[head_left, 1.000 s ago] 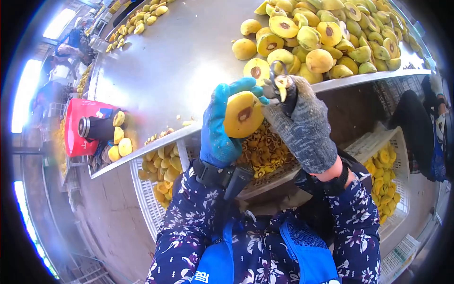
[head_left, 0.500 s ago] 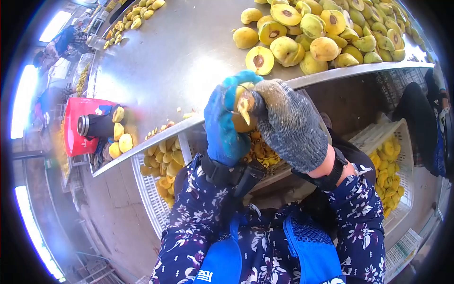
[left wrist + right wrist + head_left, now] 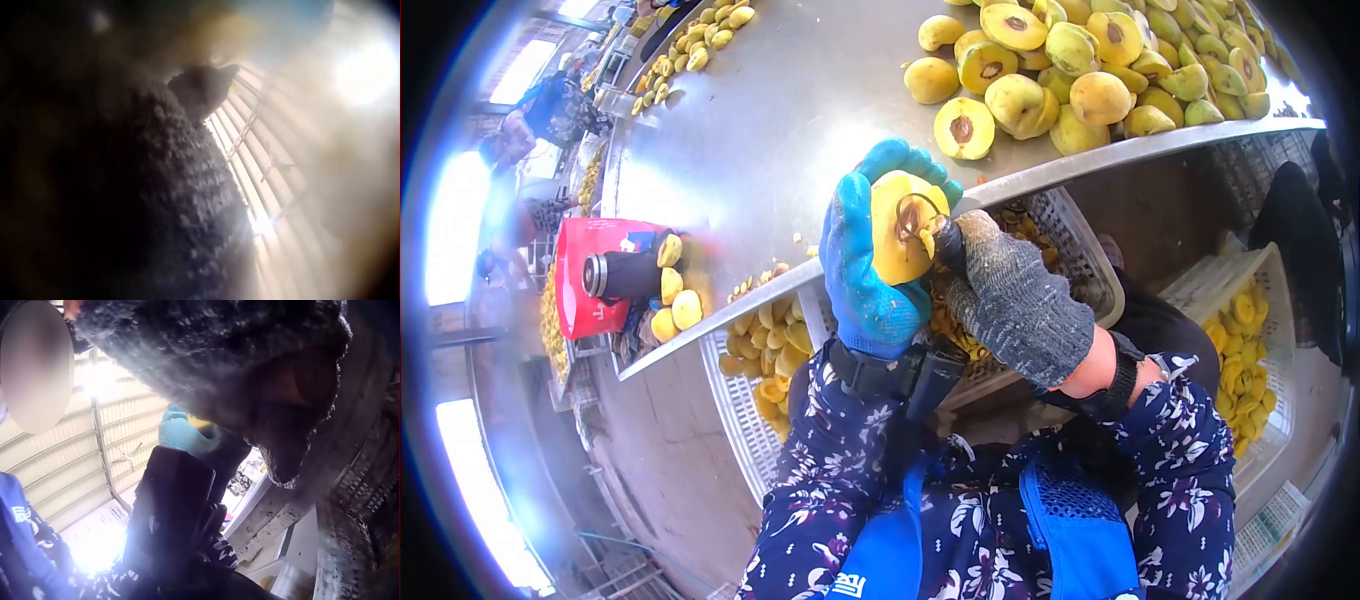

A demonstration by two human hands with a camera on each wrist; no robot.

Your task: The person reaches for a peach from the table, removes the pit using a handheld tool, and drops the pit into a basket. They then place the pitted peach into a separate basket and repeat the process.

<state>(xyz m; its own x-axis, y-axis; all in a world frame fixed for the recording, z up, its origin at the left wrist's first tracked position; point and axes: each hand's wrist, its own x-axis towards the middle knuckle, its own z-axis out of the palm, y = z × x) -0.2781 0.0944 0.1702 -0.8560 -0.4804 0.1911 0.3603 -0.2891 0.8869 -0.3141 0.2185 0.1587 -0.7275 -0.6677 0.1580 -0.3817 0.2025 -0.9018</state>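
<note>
In the head view my left hand (image 3: 862, 290), in a blue-teal glove, holds a yellow peach half (image 3: 890, 255) with its cut face turned up and toward the right. My right hand (image 3: 1030, 300), in a grey knitted glove, grips a pitting tool (image 3: 949, 246) by its dark handle. The thin loop of that tool lies over the brown centre of the peach half, and a pale scrap clings near its base. The right wrist view shows the teal glove and a sliver of yellow fruit beyond the dark knitted glove. Blur and shadow fill most of the left wrist view.
A steel table (image 3: 790, 130) carries a heap of halved peaches (image 3: 1100, 98) at the far right. At its left edge are a red bag (image 3: 580, 290) and a dark flask (image 3: 620, 274). Below stand crates, one with peach halves (image 3: 770, 335) and another with yellow pieces (image 3: 1245, 370).
The pitting tool, held up apart from the fruit earlier, has come down onto the peach half's centre. My right hand has moved down and the left hand has turned the cut face rightward.
</note>
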